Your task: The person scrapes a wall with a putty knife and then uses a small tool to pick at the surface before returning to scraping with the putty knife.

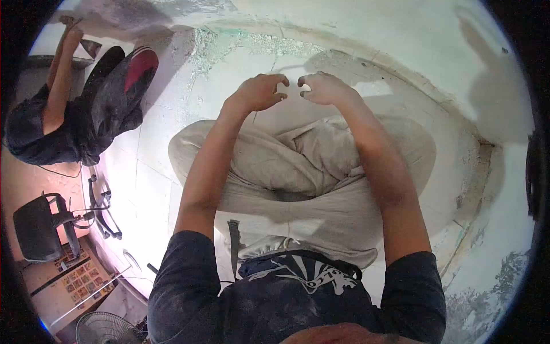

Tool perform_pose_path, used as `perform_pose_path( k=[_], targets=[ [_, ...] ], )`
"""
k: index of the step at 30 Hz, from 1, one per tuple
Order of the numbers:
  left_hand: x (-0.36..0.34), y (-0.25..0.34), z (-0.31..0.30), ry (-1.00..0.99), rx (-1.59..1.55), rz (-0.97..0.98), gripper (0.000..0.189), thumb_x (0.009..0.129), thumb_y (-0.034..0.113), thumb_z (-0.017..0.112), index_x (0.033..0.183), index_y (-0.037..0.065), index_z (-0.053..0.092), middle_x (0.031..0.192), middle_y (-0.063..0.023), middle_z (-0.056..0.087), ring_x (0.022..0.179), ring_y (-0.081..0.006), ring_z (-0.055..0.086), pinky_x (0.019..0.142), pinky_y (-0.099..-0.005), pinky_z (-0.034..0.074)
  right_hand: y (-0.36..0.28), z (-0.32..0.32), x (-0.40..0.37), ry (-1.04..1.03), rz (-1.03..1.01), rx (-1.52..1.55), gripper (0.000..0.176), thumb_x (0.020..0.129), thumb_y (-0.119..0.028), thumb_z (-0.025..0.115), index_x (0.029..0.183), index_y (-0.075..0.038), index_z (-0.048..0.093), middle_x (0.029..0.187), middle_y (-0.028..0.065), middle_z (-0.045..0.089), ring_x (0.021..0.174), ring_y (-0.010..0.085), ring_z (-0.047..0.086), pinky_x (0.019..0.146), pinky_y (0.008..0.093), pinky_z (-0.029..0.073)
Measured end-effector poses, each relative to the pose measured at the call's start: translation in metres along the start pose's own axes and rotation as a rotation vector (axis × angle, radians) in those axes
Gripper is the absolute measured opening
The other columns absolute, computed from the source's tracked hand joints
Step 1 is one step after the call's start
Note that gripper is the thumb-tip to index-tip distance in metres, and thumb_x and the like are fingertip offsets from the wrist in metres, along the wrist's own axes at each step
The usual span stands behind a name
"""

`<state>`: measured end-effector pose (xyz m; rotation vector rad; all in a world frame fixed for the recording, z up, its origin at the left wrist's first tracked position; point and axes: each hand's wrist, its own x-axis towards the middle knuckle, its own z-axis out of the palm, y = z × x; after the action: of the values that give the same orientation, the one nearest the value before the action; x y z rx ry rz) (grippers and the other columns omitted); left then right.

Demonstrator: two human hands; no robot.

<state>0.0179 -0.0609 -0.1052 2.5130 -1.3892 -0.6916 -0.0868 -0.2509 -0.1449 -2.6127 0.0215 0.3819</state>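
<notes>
I sit with both legs crossed, in one pair of pale trousers [338, 152], on the white floor [209, 94]; my two hands are out ahead of me, beyond my knees; my left hand [260, 93] is half spread, fingers curved and one thumb standing apart from them; my right hand [323, 90] mirrors it, again one thumb parted from the bent fingers; the fingertips of the two face each other across a small gap, near but apart; the floor is under both, though I cannot tell how high they hang over it; one wall [498, 86] rises to my right, one shadow [495, 100] on it; to my left are one co-worker [106, 103] in dark clothes, one black chair [37, 229] and one fan [106, 328].
</notes>
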Motion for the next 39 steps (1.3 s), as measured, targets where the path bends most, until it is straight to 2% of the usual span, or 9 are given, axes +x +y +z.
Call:
perform_pose_path(
  k=[2, 3, 7, 9, 19, 24, 25, 29, 39],
  targets=[
    [0.005, -0.012, 0.007, -0.075, 0.007, 0.015, 0.034, 0.085, 0.028, 0.069, 0.115, 0.014, 0.061, 0.090, -0.0138, 0.065, 0.088, -0.0316, 0.064, 0.078, -0.0426, 0.051, 0.009, 0.011, 0.003, 0.017, -0.032, 0.009, 0.040, 0.086, -0.032, 0.063, 0.121, -0.012, 0.062, 0.114, 0.0180, 0.065, 0.111, 0.0344, 0.060, 0.095, 0.0436, 0.047],
    [0.011, -0.029, 0.020, 0.003, 0.099, 0.098, 0.033, 0.086, 0.028, 0.068, 0.115, 0.014, 0.061, 0.096, -0.0142, 0.067, 0.094, -0.0331, 0.064, 0.082, -0.0436, 0.051, 0.012, 0.013, 0.007, 0.036, -0.071, 0.019, 0.040, 0.085, -0.032, 0.062, 0.120, -0.011, 0.062, 0.113, 0.0182, 0.065, 0.110, 0.0345, 0.060, 0.095, 0.0432, 0.047],
    [0.021, -0.037, 0.020, 0.009, 0.035, -0.043, 0.029, 0.084, 0.032, 0.067, 0.109, 0.016, 0.066, 0.111, -0.0109, 0.066, 0.108, -0.0333, 0.060, 0.092, -0.0449, 0.048, 0.010, 0.009, 0.007, -0.002, -0.011, 0.072, 0.040, 0.086, -0.032, 0.062, 0.119, -0.010, 0.062, 0.117, 0.0176, 0.064, 0.109, 0.0347, 0.060, 0.095, 0.0438, 0.047],
    [0.029, -0.038, 0.028, 0.007, 0.002, -0.095, 0.030, 0.082, 0.030, 0.066, 0.108, 0.016, 0.068, 0.115, -0.0102, 0.066, 0.109, -0.0308, 0.061, 0.093, -0.0438, 0.048, 0.009, 0.008, 0.008, 0.050, -0.126, 0.054, 0.038, 0.086, -0.028, 0.063, 0.117, -0.006, 0.062, 0.100, 0.0205, 0.067, 0.093, 0.0349, 0.064, 0.083, 0.0422, 0.051],
    [0.016, -0.013, 0.031, -0.024, 0.068, -0.053, 0.027, 0.084, 0.030, 0.068, 0.107, 0.016, 0.066, 0.105, -0.0101, 0.067, 0.104, -0.0290, 0.063, 0.088, -0.0439, 0.050, -0.005, 0.002, -0.002, -0.012, 0.014, 0.072, 0.038, 0.083, -0.026, 0.067, 0.116, -0.007, 0.063, 0.096, 0.0204, 0.068, 0.092, 0.0338, 0.065, 0.085, 0.0434, 0.050],
    [0.018, -0.010, 0.034, 0.066, -0.175, 0.115, 0.025, 0.083, 0.025, 0.067, 0.105, 0.014, 0.067, 0.096, -0.0107, 0.067, 0.093, -0.0306, 0.064, 0.080, -0.0436, 0.049, 0.002, 0.010, 0.002, 0.061, -0.045, 0.086, 0.039, 0.083, -0.025, 0.067, 0.115, -0.004, 0.062, 0.090, 0.0185, 0.069, 0.089, 0.0334, 0.067, 0.082, 0.0426, 0.051],
    [0.018, -0.008, 0.035, 0.095, -0.194, 0.132, 0.021, 0.083, 0.022, 0.066, 0.101, 0.010, 0.066, 0.093, -0.0127, 0.065, 0.090, -0.0322, 0.063, 0.077, -0.0438, 0.049, 0.002, 0.009, 0.004, 0.012, -0.004, 0.102, 0.037, 0.084, -0.027, 0.066, 0.116, -0.008, 0.062, 0.094, 0.0177, 0.068, 0.093, 0.0338, 0.066, 0.085, 0.0444, 0.051],
    [0.023, -0.007, 0.041, 0.203, -0.217, 0.199, 0.012, 0.086, 0.015, 0.061, 0.092, 0.006, 0.064, 0.091, -0.0150, 0.064, 0.088, -0.0357, 0.062, 0.077, -0.0454, 0.048, -0.011, -0.008, -0.003, -0.003, 0.039, 0.078, 0.035, 0.085, -0.030, 0.065, 0.115, -0.013, 0.062, 0.093, 0.0157, 0.069, 0.095, 0.0343, 0.065, 0.086, 0.0468, 0.051],
    [0.022, -0.002, 0.037, 0.444, -0.329, 0.327, 0.007, 0.089, 0.010, 0.058, 0.094, 0.007, 0.061, 0.094, -0.0126, 0.058, 0.092, -0.0337, 0.059, 0.077, -0.0435, 0.049, -0.016, -0.013, -0.005, 0.095, 0.045, 0.114, 0.037, 0.087, -0.028, 0.062, 0.119, -0.012, 0.055, 0.087, 0.0157, 0.068, 0.092, 0.0366, 0.064, 0.084, 0.0473, 0.049]
  ],
)
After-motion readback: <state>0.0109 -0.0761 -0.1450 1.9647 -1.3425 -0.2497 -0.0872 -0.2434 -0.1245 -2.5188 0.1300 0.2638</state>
